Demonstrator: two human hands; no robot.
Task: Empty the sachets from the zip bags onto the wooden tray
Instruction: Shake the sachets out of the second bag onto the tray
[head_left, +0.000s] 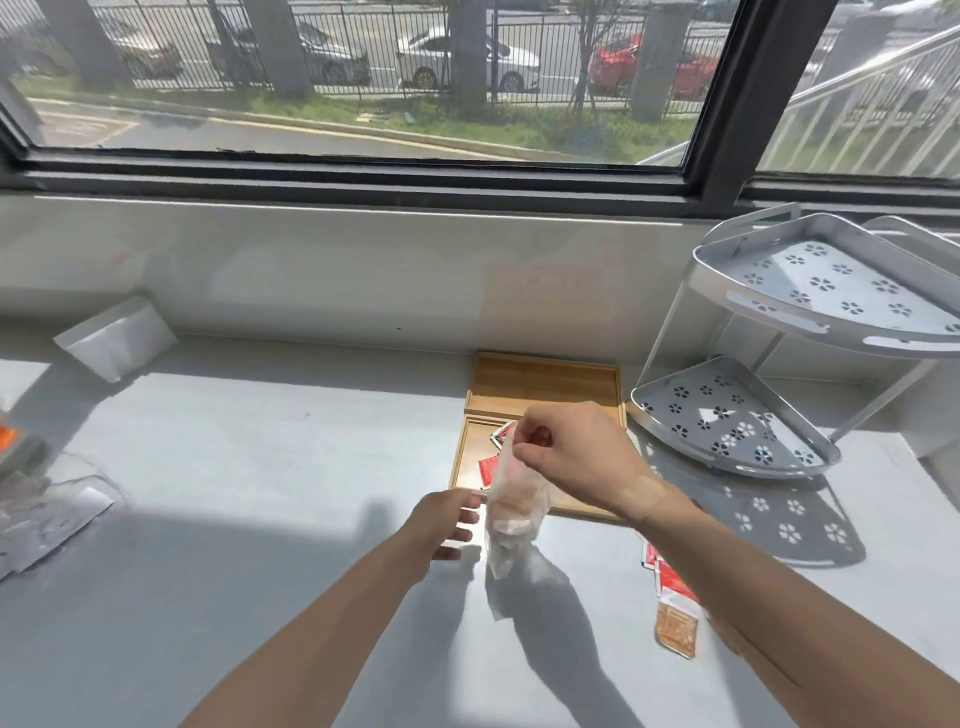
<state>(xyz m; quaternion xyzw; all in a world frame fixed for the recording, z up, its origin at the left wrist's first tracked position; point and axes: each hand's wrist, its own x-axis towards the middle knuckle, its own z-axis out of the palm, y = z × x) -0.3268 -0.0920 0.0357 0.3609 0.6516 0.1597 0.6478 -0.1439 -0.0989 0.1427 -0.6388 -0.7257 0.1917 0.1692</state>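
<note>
At the far left of the pale grey desk (234, 441), crumpled clear plastic bags (47, 514) are seen; whether anything remains inside cannot be told. A white flat pouch (117, 338) is propped against the wall. In the middle, the left hands (449, 522), fingers loosely spread and holding nothing, is placed just beside a translucent zip bag (511, 512), pinched at its top by the right hands (563, 454) over the near edge of the shallow wooden tray (545, 384). Pale sachets seem to be left inside. Red sachets (491, 467) are already lying in the tray; others (672, 597) lie on the desk. The bag is judged mid-emptying; opening or upending over the tray is needed next. The white two-tier corner rack (810, 353) holds nothing.
</note>
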